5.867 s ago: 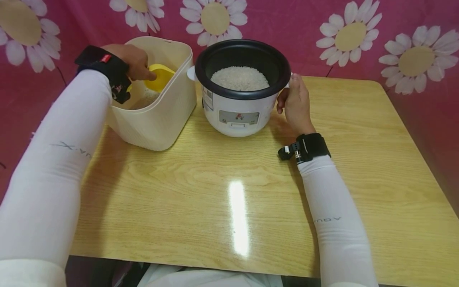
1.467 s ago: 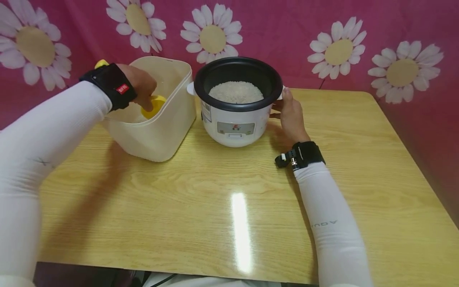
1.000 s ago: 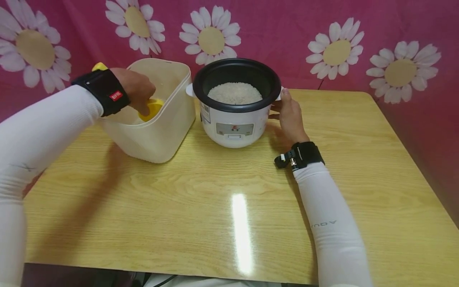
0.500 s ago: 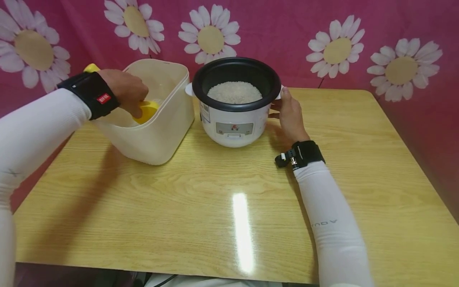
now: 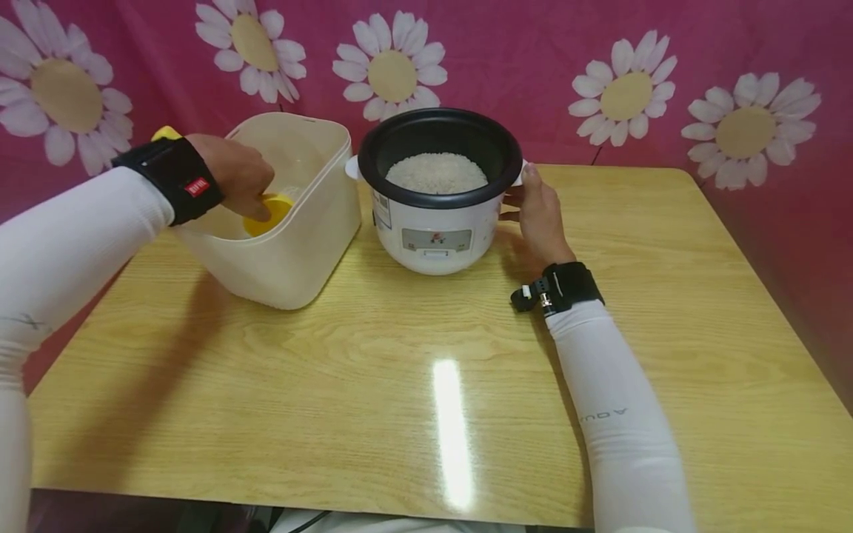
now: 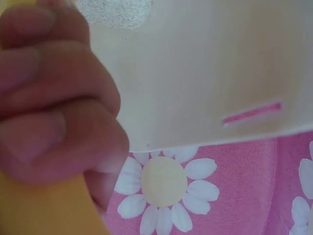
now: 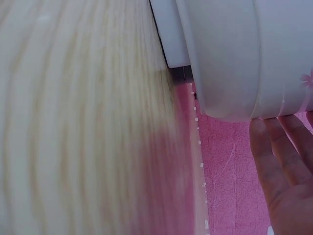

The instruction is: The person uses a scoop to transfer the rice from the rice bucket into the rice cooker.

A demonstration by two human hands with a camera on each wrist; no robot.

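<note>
In the head view my left hand [image 5: 236, 174] reaches over the rim of a cream plastic bin [image 5: 300, 255] and grips a yellow scoop [image 5: 275, 215]. Its fingers curl round the yellow handle [image 6: 49, 208] in the left wrist view, where rice [image 6: 117, 12] shows inside the bin. The scoop's lower part is hidden by the bin wall. To the right stands a white rice cooker [image 5: 436, 259] with white rice [image 5: 436, 174] in its black pot. My right hand [image 5: 543, 222] has its thumb at the cooker's side handle; straight fingers [image 7: 281, 147] touch the cooker's side.
Bin and cooker stand side by side at the back of a wooden table [image 5: 360, 385]. Behind them hangs a pink cloth [image 5: 520, 66] with large white flowers. Black straps with small cameras are on both wrists.
The left hand has moved with the scoop towards the bin's near left side, and the bin has shifted slightly. The right fingers, curled at first, now lie straighter against the cooker.
</note>
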